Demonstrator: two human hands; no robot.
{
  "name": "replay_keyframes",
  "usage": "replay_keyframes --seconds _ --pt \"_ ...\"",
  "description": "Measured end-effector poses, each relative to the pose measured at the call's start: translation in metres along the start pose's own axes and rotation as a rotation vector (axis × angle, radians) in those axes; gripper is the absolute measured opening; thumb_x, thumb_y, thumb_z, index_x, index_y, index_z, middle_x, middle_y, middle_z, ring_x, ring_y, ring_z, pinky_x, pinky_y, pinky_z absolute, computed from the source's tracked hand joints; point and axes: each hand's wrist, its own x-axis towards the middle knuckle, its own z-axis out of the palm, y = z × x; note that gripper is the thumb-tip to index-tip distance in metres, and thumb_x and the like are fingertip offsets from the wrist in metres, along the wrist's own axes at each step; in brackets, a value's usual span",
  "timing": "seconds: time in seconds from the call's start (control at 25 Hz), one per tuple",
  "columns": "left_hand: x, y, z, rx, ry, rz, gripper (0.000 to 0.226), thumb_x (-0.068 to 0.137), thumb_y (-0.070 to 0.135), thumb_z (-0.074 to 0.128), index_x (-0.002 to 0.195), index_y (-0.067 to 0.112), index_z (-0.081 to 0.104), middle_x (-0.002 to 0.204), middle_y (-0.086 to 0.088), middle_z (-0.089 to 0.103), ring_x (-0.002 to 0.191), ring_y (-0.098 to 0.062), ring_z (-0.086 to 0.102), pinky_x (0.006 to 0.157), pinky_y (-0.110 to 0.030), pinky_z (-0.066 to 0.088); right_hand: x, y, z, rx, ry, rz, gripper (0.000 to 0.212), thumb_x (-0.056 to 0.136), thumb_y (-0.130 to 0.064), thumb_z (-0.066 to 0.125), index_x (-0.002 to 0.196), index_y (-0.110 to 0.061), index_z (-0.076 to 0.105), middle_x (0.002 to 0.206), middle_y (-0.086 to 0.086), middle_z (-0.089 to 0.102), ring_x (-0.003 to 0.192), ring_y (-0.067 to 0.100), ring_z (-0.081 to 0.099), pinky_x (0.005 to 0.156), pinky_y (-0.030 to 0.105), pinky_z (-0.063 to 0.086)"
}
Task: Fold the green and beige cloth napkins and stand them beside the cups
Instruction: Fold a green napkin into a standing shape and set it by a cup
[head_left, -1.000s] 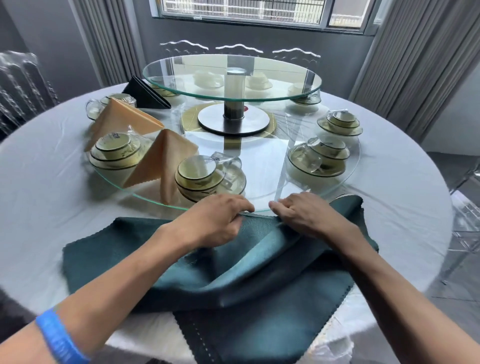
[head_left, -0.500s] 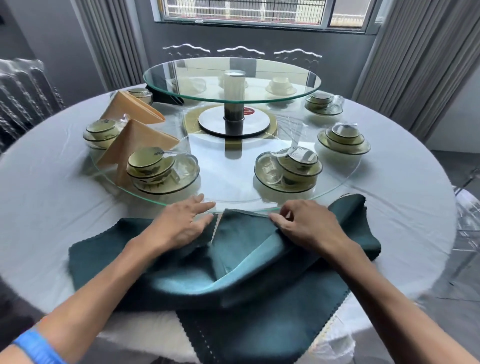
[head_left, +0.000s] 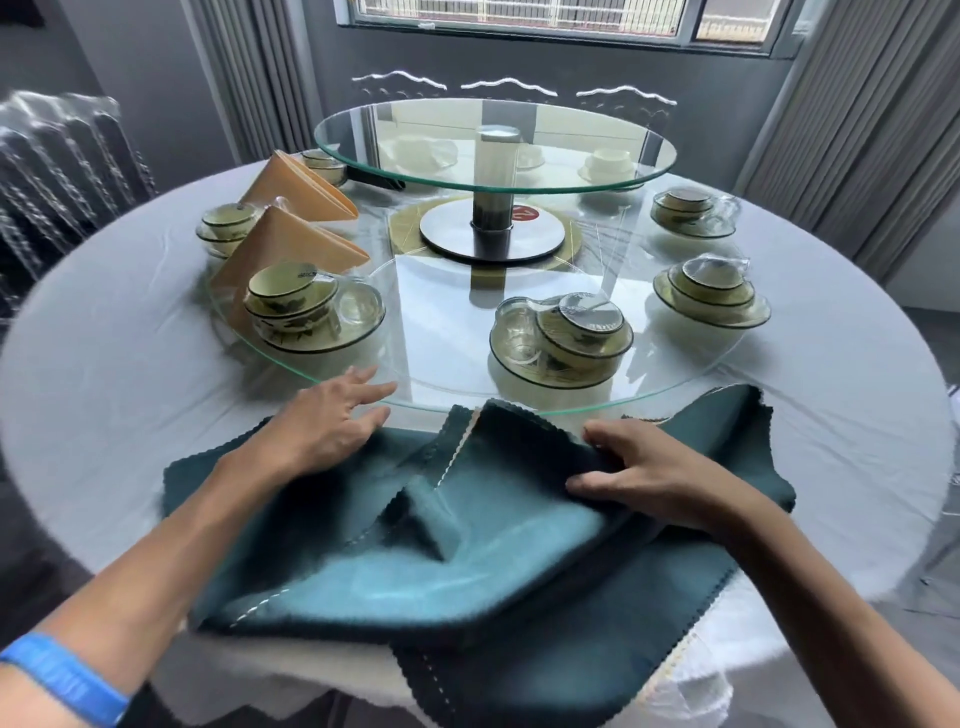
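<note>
Soft, limp green napkin (head_left: 467, 561) at the bench's near edge: right hand (head_left: 660, 478) pinches its fold, left hand (head_left: 327, 431) flat, fingers spread; best held by corners.

Dark grey walls (head_left: 130, 47). Wide window (head_left: 561, 21) up top, daylight streaming in. Grey pleated curtains (head_left: 857, 130) at either side. Clear chairs (head_left: 498, 91) behind a round, white-clothed table (head_left: 104, 374). Grey floor (head_left: 930, 332) at right.
</note>
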Motion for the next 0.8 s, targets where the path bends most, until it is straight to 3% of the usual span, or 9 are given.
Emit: replay_keyframes --seconds 0.16,0.28,0.4,0.52,0.6,0.68,0.72,0.8 --pt "0.0 -0.005 0.002 0.006 0.013 -0.013 0.045 0.1 0.036 0.052 0.144 0.037 0.047 0.161 0.009 0.027 0.149 -0.008 0.019 0.118 -0.038 0.018 -0.014 0.017 0.019 0.121 0.087 -0.051 0.026 0.084 -0.036 0.068 0.08 -0.019 0.048 0.069 -0.01 0.041 0.069 0.003 0.039 0.065 0.037 0.038" --pt "0.004 0.0 0.001 0.026 0.018 -0.051 0.047 0.1 0.037 0.05 0.146 0.03 0.047 0.162 0.003 0.026 0.15 -0.013 0.019 0.119 -0.037 0.018 -0.024 0.022 0.031 0.241 0.11 -0.066 0.028 0.088 -0.039 0.063 0.096 -0.013 0.062 0.084 0.009 0.063 0.079 0.008 0.053 0.076 0.049 0.048" --pt "0.004 0.009 -0.001 0.09 -0.054 -0.1 0.052 0.1 0.045 0.046 0.148 0.025 0.044 0.162 -0.003 0.026 0.15 -0.019 0.02 0.12 -0.039 0.017 -0.031 0.018 0.035 0.249 0.182 -0.06 0.028 0.089 -0.038 0.061 0.091 -0.01 0.061 0.077 0.007 0.058 0.075 0.007 0.05 0.072 0.052 0.047" --pt "-0.019 0.032 0.003 0.372 0.009 -0.008 0.056 0.097 0.057 0.034 0.133 0.021 0.057 0.143 -0.003 0.053 0.135 -0.022 0.045 0.112 -0.039 0.026 -0.038 0.019 0.037 0.201 0.313 -0.031 0.028 0.087 -0.043 0.06 0.083 -0.016 0.056 0.068 0.003 0.052 0.066 0.01 0.046 0.067 0.047 0.047" --pt "-0.044 0.05 0.007 0.238 0.087 0.116 0.062 0.086 0.065 0.032 0.121 0.027 0.066 0.123 0.006 0.067 0.116 -0.018 0.058 0.101 -0.035 0.039 -0.046 0.019 0.039 0.12 0.416 -0.01 0.035 0.086 -0.053 0.059 0.08 -0.018 0.054 0.064 -0.002 0.051 0.062 0.02 0.047 0.063 0.042 0.046" --pt "-0.068 0.06 0.011 -0.117 -0.029 0.18 0.063 0.075 0.081 0.041 0.116 0.04 0.065 0.11 0.016 0.07 0.103 -0.004 0.064 0.095 -0.032 0.048 -0.057 0.014 0.037 0.087 0.52 0.005 0.032 0.089 -0.046 0.062 0.075 -0.022 0.049 0.06 -0.003 0.047 0.058 0.019 0.044 0.057 0.037 0.042" --pt "-0.076 0.06 0.012 -0.263 -0.136 0.177 0.07 0.065 0.089 0.048 0.12 0.048 0.059 0.11 0.02 0.068 0.101 0.004 0.062 0.096 -0.029 0.049 -0.062 0.011 0.035 0.097 0.589 -0.004 0.028 0.091 -0.034 0.065 0.072 -0.026 0.047 0.058 -0.006 0.045 0.055 0.014 0.041 0.055 0.034 0.039" --pt "-0.079 0.055 0.018 -0.294 -0.242 0.142 0.105 0.046 0.099 0.053 0.14 0.055 0.036 0.126 0.024 0.056 0.116 0.009 0.054 0.105 -0.021 0.04 -0.073 0.003 0.024 0.155 0.68 -0.025 0.023 0.092 -0.021 0.065 0.073 -0.029 0.054 0.06 -0.008 0.051 0.057 0.011 0.045 0.055 0.034 0.039"
